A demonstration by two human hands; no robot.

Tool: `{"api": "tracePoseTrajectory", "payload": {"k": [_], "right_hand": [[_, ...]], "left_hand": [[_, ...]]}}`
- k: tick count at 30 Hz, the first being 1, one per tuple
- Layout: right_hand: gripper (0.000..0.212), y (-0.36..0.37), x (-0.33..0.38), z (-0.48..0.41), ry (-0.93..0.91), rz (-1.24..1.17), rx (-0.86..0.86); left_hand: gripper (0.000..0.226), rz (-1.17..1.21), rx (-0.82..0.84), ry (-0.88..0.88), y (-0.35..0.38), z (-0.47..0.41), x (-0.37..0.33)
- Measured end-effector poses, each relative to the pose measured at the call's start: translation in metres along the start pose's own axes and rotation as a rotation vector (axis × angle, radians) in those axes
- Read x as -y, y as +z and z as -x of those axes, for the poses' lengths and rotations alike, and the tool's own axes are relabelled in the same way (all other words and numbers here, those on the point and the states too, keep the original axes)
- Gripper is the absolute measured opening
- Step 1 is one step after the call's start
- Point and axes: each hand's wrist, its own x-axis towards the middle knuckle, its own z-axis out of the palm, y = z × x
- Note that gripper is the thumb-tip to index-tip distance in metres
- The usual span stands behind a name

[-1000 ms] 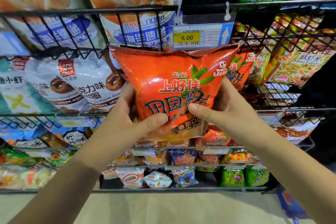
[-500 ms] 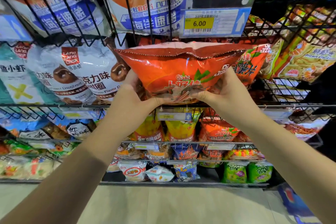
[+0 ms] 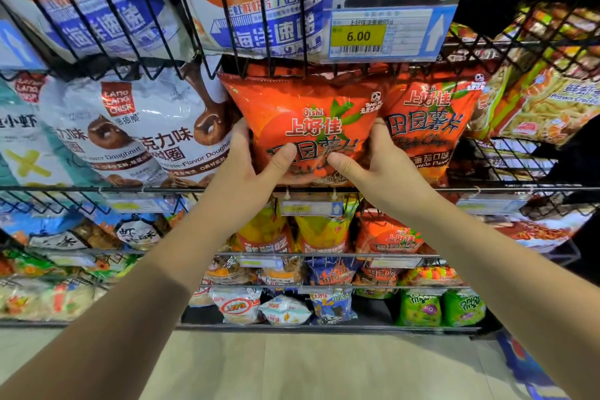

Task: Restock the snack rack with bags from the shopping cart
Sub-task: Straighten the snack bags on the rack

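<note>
Orange chip bag (image 3: 311, 120) at frame centre, left hand (image 3: 250, 166) and right hand (image 3: 373, 162) both grasping it, apparently resting on the wire rack (image 3: 97, 188) shelf.

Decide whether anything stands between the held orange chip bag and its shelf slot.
Nothing visible does. The left hand and right hand grip the orange chip bag between the doughnut bag and a matching orange bag; the space behind is hidden.
</note>
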Motion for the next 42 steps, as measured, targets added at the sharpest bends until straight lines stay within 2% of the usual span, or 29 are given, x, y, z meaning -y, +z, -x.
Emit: {"api": "tracePoseTrajectory", "payload": {"k": [8, 15, 20, 28, 30, 32, 34, 42], "right_hand": [[0.071, 0.008, -0.008, -0.01, 0.094, 0.041, 0.1], [0.069, 0.011, -0.012, -0.018, 0.144, 0.071, 0.232], [0.072, 0.012, -0.013, -0.021, 0.157, 0.06, 0.251], [0.059, 0.007, -0.009, 0.006, 0.061, 0.115, 0.118], [0.067, 0.002, -0.007, 0.018, 0.04, 0.144, 0.097], [0.08, -0.006, 0.0, 0.031, 0.031, 0.184, 0.088], [0.085, -0.018, 0.012, 0.047, 0.019, 0.243, 0.081], [0.069, -0.089, 0.076, 0.124, -0.157, 0.568, 0.049]], "left_hand": [[0.069, -0.108, -0.041, -0.116, 0.006, -0.013, 0.001], [0.071, -0.233, 0.047, -0.213, 0.003, -0.019, 0.001], [0.072, -0.23, 0.081, -0.234, 0.001, -0.018, 0.001], [0.064, -0.231, -0.002, -0.178, 0.001, 0.002, -0.007], [0.069, -0.251, 0.023, -0.187, -0.005, 0.011, -0.012], [0.077, -0.339, 0.059, -0.189, -0.012, 0.022, -0.02], [0.081, -0.473, 0.1, -0.156, -0.018, 0.037, -0.036], [0.074, -0.868, 0.192, 0.101, -0.033, 0.098, -0.15]]}}
